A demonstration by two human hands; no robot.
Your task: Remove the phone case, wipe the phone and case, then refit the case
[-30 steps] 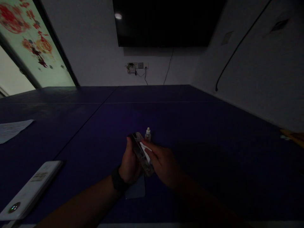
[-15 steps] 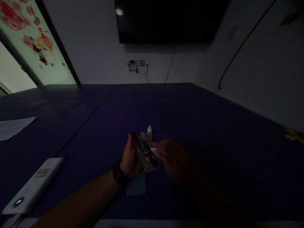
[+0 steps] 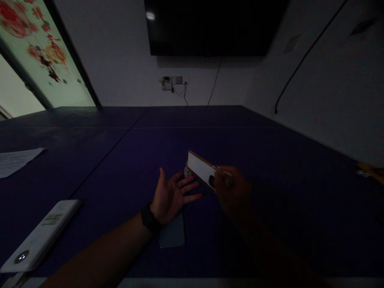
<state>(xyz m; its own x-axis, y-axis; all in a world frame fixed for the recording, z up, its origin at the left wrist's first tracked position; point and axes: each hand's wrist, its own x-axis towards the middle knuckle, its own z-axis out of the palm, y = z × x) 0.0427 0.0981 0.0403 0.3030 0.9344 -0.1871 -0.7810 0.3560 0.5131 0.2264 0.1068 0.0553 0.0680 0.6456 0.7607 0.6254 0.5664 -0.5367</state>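
Observation:
My right hand grips a phone by its near right end and holds it tilted above the table. The phone has a gold-coloured edge, and the side facing me is pale, with a dark patch near the fingers. Something whitish shows at those fingers, too dim to name. My left hand, with a dark watch on the wrist, is open, palm up and fingers spread, just left of the phone. Beneath it lies a flat grey-blue rectangular thing. A small bottle stands behind the phone, mostly hidden.
The dark blue table reaches to the wall. On the left lie a long white device with a round display and a paper sheet. A yellow item sits at the far right. A black screen hangs ahead.
The phone has passed from my left hand to my right and turned from its picture side to a pale side. My left hand has opened. The phone now covers most of the bottle.

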